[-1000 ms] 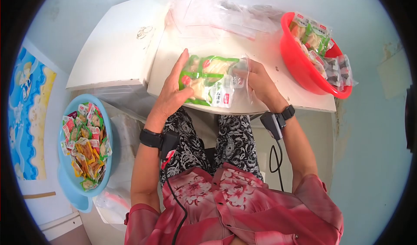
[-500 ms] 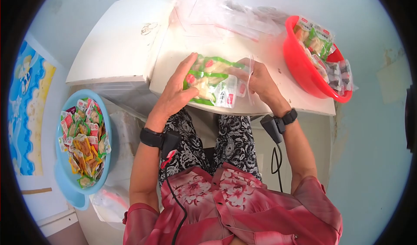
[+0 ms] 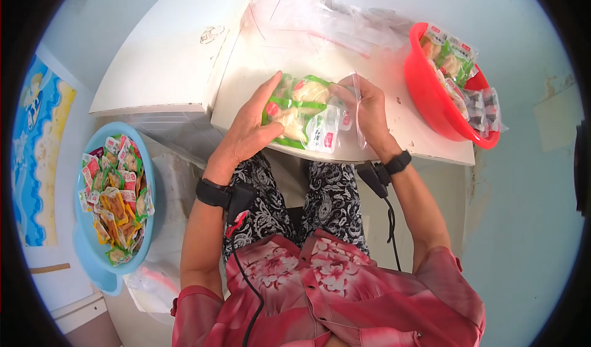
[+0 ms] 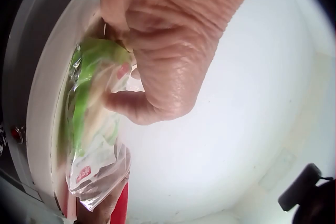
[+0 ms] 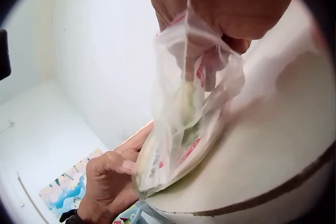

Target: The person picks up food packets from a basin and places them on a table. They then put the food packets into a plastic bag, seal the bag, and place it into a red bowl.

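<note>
A clear plastic bag lies at the front of the white table, with green-and-white food packets inside. The packets hold pale food and carry red labels. My left hand grips the bag's left end, thumb across the top and fingers along the far side. From the right, my right hand reaches into the bag's mouth. Through the film in the right wrist view, its extended fingers point down toward the packets. The left wrist view shows the left thumb against the bag's side.
A red basin of packets stands at the table's right. Loose clear bags lie along the back. At lower left, a blue basin holds many small packets. A raised white cabinet top adjoins the table's left.
The bag's mouth has moved slightly right and now stands more upright around the right hand. The right hand stays at the opening. The left hand keeps its grip on the left end.
</note>
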`<state>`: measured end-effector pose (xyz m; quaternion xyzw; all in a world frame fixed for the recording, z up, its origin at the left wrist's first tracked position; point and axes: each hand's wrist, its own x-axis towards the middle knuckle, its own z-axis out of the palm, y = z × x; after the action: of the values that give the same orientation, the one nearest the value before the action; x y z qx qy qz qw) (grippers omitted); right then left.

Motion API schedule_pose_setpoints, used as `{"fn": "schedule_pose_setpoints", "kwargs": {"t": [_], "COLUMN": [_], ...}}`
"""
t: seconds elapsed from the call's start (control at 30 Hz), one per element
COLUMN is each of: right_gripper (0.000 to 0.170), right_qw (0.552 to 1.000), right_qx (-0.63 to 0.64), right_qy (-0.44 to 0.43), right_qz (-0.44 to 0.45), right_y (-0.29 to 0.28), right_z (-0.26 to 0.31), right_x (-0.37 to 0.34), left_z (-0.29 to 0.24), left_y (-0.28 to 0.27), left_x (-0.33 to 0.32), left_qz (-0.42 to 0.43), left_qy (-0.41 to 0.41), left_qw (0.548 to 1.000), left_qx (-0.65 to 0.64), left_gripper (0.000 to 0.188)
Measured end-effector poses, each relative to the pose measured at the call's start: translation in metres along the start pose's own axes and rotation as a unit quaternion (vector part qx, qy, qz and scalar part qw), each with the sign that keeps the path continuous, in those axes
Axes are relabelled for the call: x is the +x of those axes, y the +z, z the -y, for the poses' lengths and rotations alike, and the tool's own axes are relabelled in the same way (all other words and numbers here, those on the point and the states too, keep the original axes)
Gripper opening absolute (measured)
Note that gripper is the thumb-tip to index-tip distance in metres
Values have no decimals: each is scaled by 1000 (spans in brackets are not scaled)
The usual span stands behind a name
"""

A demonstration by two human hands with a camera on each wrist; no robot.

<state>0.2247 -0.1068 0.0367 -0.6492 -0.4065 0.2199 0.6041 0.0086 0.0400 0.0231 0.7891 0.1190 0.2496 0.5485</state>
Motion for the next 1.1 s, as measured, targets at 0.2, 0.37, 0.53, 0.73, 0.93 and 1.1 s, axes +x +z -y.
{"fn": "schedule_pose_setpoints", "kwargs": {"t": [0.2,0.37,0.53,0.73,0.93,1.1], "right_gripper": [16,24,25,28,35,38], "right_qw": [997,985,979,969,977,969], "right_qx": [-51,-103,-65,-78,-134,-202], "right_qy": [19,80,117,124,48,17], "right_qz": [56,109,152,199,160,144], "right_y": [-12,-18,-4,-20,0,7], "right_z": [1,26,32,24,28,22], "right_x": [7,16,20,33,34,26], "left_z": [5,2,2,2,-8,-7], "left_y": [1,2,1,2,-2,3], "left_x": [0,-1,-1,0,-2,-2], "left_qz": [-12,-6,-13,-13,-15,-20], "left_qy": [12,9,8,14,1,22], "left_qw": [1000,1000,1000,1000,1000,999], "left_qx": [19,-7,10,14,-24,-27], "left_gripper": [88,90,91,92,93,91]}}
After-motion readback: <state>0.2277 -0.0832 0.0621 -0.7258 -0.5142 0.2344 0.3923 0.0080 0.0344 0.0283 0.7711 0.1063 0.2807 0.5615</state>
